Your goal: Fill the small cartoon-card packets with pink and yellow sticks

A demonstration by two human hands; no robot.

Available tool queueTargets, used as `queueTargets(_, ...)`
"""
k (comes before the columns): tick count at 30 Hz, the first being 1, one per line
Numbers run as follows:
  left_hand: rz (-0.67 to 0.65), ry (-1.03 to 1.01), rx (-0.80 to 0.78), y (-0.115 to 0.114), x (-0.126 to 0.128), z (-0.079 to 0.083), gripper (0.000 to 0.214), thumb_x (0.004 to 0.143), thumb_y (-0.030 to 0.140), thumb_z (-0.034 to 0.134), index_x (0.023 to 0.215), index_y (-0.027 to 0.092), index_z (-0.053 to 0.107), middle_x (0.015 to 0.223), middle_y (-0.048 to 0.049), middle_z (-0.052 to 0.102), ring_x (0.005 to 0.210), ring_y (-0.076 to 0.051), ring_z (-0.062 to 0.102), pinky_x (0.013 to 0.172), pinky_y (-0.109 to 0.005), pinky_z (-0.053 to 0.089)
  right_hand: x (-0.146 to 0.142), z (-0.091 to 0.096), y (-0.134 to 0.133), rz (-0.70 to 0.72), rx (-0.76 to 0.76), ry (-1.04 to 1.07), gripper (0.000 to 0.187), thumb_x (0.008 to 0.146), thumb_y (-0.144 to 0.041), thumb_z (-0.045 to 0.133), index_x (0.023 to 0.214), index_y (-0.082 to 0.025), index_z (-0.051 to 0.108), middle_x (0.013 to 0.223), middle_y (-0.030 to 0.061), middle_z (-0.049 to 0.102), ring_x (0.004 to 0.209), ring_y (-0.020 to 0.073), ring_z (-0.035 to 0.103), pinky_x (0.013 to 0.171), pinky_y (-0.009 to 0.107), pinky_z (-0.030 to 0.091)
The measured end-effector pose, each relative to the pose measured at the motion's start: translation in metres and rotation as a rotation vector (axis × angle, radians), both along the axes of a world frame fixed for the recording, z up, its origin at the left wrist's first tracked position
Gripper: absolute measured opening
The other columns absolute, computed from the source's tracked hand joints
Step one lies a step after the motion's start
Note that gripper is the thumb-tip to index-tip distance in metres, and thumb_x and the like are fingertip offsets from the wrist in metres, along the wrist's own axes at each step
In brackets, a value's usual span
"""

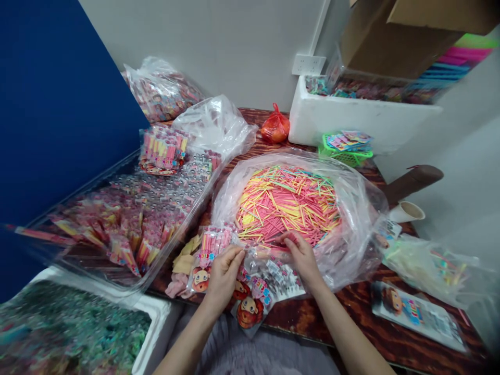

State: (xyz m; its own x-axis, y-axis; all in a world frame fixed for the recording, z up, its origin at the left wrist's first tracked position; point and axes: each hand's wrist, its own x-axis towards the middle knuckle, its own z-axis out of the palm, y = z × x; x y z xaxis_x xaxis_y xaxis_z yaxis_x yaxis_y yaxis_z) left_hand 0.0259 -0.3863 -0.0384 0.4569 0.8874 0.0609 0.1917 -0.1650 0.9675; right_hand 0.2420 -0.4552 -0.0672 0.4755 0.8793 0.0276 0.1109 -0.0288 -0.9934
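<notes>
My left hand (224, 273) is closed in a pinch on the edge of a clear printed plastic bag (250, 307), which shows a cartoon face and lies at the table's front edge. My right hand (302, 258) is at the near rim of the pile, its fingers curled together; what lies between them is unclear, though pink shows just below the fingertips. Right behind both hands, a big clear plastic sack (351, 234) spreads open around a heap of thin pink, yellow and green sticks (289, 203). Beside my left hand lies a filled printed packet (211, 250).
At left, a clear tray (156, 260) holds many filled packets; a foam box (164, 312) stands below it. Behind are a red bag (275, 125), a green basket (347, 156) and a white foam box (351, 117). A paper cup (407, 212) and flat printed bags (417, 315) lie right.
</notes>
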Motion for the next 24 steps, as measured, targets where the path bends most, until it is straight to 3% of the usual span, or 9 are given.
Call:
queueTargets(3,-0.034,0.012,0.031,-0.001,0.000,0.003,0.024,0.092,0.031,0.050,0.081,0.018,0.066,0.077,-0.0018,0.059,0.075,-0.015,0.056,0.070,-0.025,0.042,-0.006,0.028,0.010,-0.076,0.080,0.180,0.019,0.088,-0.038,0.056,0.091,-0.021,0.063,0.089,0.0077,0.072,0.087,0.0237,0.066,0.083,0.039,0.051)
queueTargets(7,-0.072,0.015,0.016,-0.004,0.005,0.003,0.022,0.093,0.030,0.050,0.084,0.018,0.066,0.080,-0.0022,0.060,0.077,-0.016,0.056,0.071,-0.025,0.043,-0.023,0.059,0.029,0.049,0.172,0.382,0.023,0.090,-0.043,0.053,0.089,-0.022,0.064,0.091,0.0081,0.072,0.096,0.0250,0.066,0.087,0.043,0.050)
queueTargets(11,-0.071,-0.015,-0.039,-0.007,0.008,0.006,0.023,0.092,0.031,0.051,0.080,0.017,0.065,0.076,-0.0008,0.058,0.073,-0.014,0.054,0.067,-0.024,0.042,-0.043,0.068,0.038,0.153,0.142,0.565,0.027,0.088,-0.049,0.055,0.091,-0.023,0.063,0.089,0.0073,0.072,0.096,0.0260,0.067,0.088,0.048,0.050)
queueTargets(15,-0.060,-0.031,-0.070,-0.008,0.006,0.009,0.024,0.091,0.031,0.052,0.081,0.016,0.067,0.075,-0.0008,0.059,0.072,-0.014,0.055,0.066,-0.023,0.042,-0.057,0.072,0.029,0.192,0.029,0.678,0.024,0.081,-0.043,0.065,0.083,-0.019,0.068,0.088,0.0083,0.073,0.099,0.0267,0.066,0.096,0.046,0.046)
queueTargets(20,-0.040,-0.087,-0.060,-0.008,0.003,0.006,0.021,0.091,0.031,0.054,0.086,0.017,0.069,0.082,-0.0022,0.063,0.078,-0.015,0.058,0.072,-0.024,0.045,-0.064,0.083,0.013,0.253,-0.079,0.525,0.026,0.077,-0.036,0.071,0.097,-0.019,0.068,0.108,0.0063,0.070,0.110,0.0237,0.059,0.103,0.040,0.038)
queueTargets(24,-0.005,-0.180,-0.057,-0.007,0.000,0.005,0.017,0.089,0.028,0.057,0.092,0.018,0.071,0.092,-0.0038,0.067,0.089,-0.017,0.061,0.081,-0.026,0.047,-0.066,0.091,0.007,0.226,-0.072,0.331,0.042,0.084,-0.034,0.064,0.124,-0.028,0.053,0.123,0.0043,0.062,0.120,0.0211,0.053,0.101,0.038,0.041)
